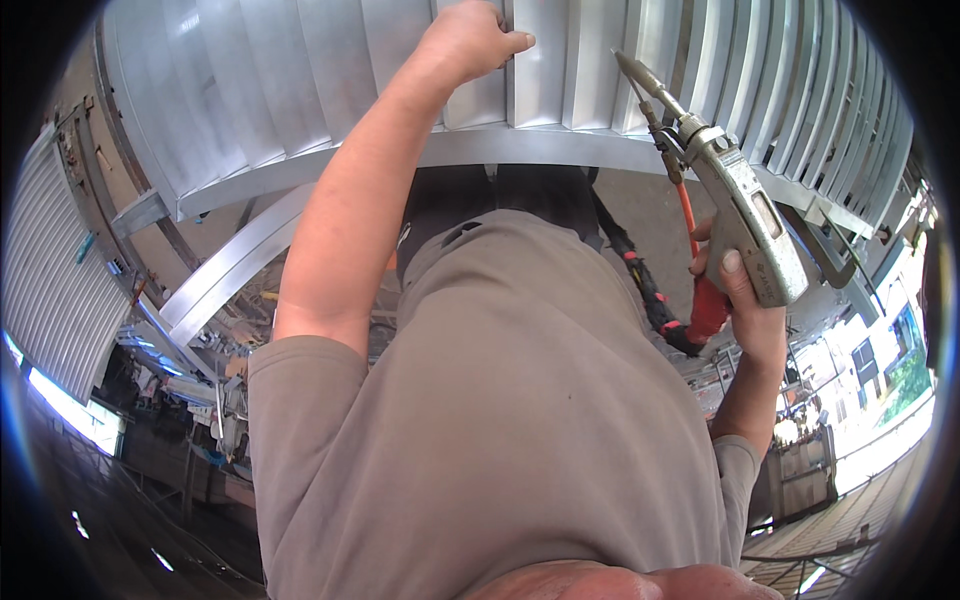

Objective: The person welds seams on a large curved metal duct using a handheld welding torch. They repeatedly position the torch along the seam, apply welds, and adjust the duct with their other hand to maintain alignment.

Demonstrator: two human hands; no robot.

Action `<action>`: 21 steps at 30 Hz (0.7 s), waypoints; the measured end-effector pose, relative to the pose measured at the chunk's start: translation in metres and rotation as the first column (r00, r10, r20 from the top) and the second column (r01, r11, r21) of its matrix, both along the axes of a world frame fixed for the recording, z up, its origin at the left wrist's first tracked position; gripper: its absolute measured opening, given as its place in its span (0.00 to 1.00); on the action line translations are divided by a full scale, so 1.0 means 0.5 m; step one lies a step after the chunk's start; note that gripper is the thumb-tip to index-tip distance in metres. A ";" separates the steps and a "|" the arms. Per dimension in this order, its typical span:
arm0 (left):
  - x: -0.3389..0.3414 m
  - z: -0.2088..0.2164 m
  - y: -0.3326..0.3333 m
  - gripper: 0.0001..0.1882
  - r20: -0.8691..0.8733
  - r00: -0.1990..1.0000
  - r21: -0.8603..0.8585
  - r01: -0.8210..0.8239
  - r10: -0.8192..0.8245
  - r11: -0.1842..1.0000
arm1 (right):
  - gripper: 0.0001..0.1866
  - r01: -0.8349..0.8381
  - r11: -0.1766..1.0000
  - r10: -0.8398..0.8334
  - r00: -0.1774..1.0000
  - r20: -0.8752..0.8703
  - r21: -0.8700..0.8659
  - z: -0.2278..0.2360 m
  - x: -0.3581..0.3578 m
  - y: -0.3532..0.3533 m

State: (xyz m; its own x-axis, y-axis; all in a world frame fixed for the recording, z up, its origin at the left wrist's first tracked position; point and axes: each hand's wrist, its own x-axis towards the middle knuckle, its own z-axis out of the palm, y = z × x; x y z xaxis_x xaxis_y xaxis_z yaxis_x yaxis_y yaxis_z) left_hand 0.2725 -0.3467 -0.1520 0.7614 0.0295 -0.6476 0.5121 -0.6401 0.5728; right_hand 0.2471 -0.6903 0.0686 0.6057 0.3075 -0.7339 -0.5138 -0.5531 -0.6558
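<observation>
A row of silvery metal slats (540, 70) stands before me, with a curved metal rail (480, 150) along the near side. Over the slats my left hand (465, 40) is curled closed, its thumb pointing right. Whatever its fingers may hold is hidden. On the right, my right hand (742, 290) is wrapped round the red grip of a grey metal welding gun (735, 195). Its nozzle points up and left over the slats, and a thin side tube runs close to the tip. I cannot tell whether the tip touches a slat.
A black cable (640, 275) with red bands runs from the gun's grip toward my legs, and a thin orange-red hose (687, 210) lies along the gun. At left, a metal beam (235, 265) slants below the rail. Corrugated sheeting (60, 270) stands farther left.
</observation>
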 end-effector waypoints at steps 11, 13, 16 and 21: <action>-0.007 -0.015 0.001 0.23 0.040 0.999 0.012 0.013 -0.013 1.000 | 0.25 -0.435 0.819 0.368 0.898 -0.240 -0.374 0.085 0.124 0.273; -0.007 -0.016 0.001 0.23 0.042 0.999 -0.003 0.023 -0.023 1.000 | 0.27 -0.555 0.724 0.429 0.827 -0.363 -0.410 0.073 0.147 0.321; -0.006 -0.013 0.001 0.22 -0.026 0.995 -0.026 -0.100 0.099 0.995 | 0.27 -0.603 0.684 0.464 0.794 -0.392 -0.411 0.053 0.156 0.383; -0.005 -0.007 0.008 0.22 -0.091 0.996 -0.061 0.017 -0.022 0.998 | 0.26 -0.640 0.674 0.431 0.746 -0.508 -0.369 0.018 0.165 0.454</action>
